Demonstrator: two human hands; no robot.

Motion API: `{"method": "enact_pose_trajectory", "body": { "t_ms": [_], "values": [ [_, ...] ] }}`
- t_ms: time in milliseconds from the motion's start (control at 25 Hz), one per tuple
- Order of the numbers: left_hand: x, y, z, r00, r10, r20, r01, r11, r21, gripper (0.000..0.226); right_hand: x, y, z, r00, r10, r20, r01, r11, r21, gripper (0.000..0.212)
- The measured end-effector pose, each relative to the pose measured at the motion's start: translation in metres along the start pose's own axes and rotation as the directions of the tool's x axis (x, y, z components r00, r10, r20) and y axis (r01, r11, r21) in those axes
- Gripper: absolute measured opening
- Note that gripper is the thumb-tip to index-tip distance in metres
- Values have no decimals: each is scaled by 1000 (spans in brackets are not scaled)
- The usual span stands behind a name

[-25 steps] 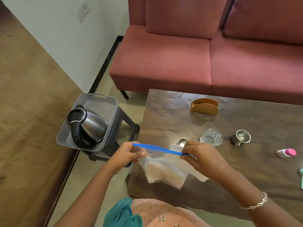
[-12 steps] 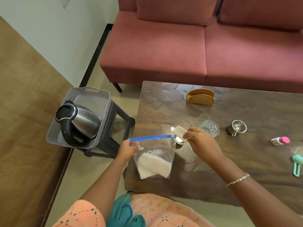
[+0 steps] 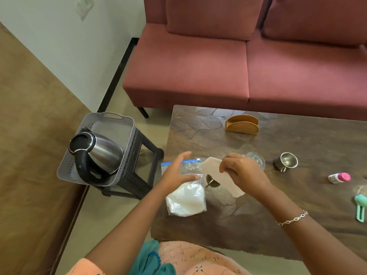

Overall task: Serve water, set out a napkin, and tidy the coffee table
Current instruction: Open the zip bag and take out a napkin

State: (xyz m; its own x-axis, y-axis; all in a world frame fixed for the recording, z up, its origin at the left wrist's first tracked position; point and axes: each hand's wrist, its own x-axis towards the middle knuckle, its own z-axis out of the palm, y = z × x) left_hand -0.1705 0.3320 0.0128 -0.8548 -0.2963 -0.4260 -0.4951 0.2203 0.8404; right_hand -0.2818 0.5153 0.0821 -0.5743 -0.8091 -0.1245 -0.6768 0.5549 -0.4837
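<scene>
Rose-pink sofa at back; pale wall at left, black skirting strip along base. Beige floor. Dark wood coffee table before sofa; black woven stool near its left end.

Soft, bright light fills the room. The dark table shines pale at its far left corner, and the kettle has white streaks. The left hand, the right hand and its pinched napkin look a bit smeared. Lines bend near the frame's edges.
</scene>
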Motion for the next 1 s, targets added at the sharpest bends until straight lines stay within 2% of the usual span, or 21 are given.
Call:
{"method": "enact_pose_trajectory", "body": {
  "t_ms": [120, 200, 280, 360, 440, 520, 600, 720, 880, 920, 1000],
  "values": [
    [-7, 47, -1, 980, 123, 156, -116, 992, -53, 56, 3, -15, -23, 999, -34, 27, 32, 995, 92, 16],
    [-11, 68, -8, 966, 182, 183, -165, 981, -103, 39, 3, -24, -44, 1000, -29, -5, 29, 979, 201, 26],
    [-18, 86, -16, 962, 210, 172, -183, 970, -163, 34, 3, -21, -65, 999, 0, -44, 16, 935, 354, 37],
    [-26, 102, -25, 954, 241, 176, -204, 958, -203, 29, 4, -8, -81, 998, 17, 60, -45, 859, 511, 38],
    [-31, 113, -33, 951, 256, 173, -213, 949, -233, 23, 3, 6, -86, 981, 9, 192, -121, 803, 583, 30],
    [-34, 119, -41, 958, 245, 149, -203, 947, -251, 21, 0, 16, -84, 979, 72, 191, -182, 732, 657, 25],
    [-34, 121, -48, 967, 223, 126, -183, 946, -269, 19, -3, 18, -82, 982, 123, 145, -190, 650, 736, 23],
    [-33, 118, -51, 974, 179, 138, -130, 943, -306, 24, -3, 14, -86, 986, 143, 80, -151, 609, 779, 18],
    [-30, 101, -47, 959, 89, 270, -7, 957, -289, 68, 3, 12, -90, 982, 187, 0, -108, 571, 814, 18],
    [-30, 97, -44, 958, 60, 280, 23, 959, -282, 71, 3, 12, -92, 980, 200, -15, -106, 579, 808, 15],
    [-29, 92, -40, 968, 11, 250, 65, 953, -295, 58, 3, 12, -97, 973, 229, -38, -107, 588, 802, 8]
  ]
}}
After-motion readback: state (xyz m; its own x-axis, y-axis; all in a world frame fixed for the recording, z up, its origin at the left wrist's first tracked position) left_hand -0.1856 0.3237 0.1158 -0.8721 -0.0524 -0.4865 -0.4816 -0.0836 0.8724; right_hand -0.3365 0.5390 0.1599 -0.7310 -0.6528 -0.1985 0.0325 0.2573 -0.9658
